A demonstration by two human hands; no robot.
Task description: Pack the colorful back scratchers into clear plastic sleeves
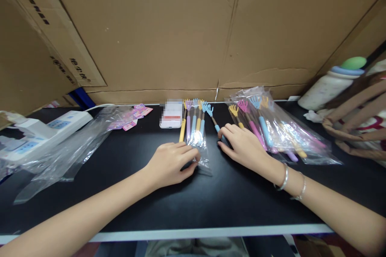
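Observation:
Several back scratchers (193, 122) with yellow, purple and blue handles lie side by side, at least partly within a clear plastic bag (205, 156). My left hand (173, 164) is curled over the lower end of this bundle, with thumb and forefinger at the bag; the hand covers the handle ends. My right hand (241, 144) has its fingers closed on the handle of a single blue back scratcher (217, 127), whose claw head leans toward the bundle. Beyond the right hand, a yellow back scratcher (233, 111) and a pink one (251, 122) lie beside more bagged ones.
A larger clear bag (289, 128) covers several scratchers at right. A phone (171, 118) lies behind the bundle. Flat plastic bags (78, 150), pink cards (132, 117) and a power strip (51, 128) are at left. A bottle (331, 84) and brown-handled bag (356, 116) stand right, cardboard (157, 28) behind.

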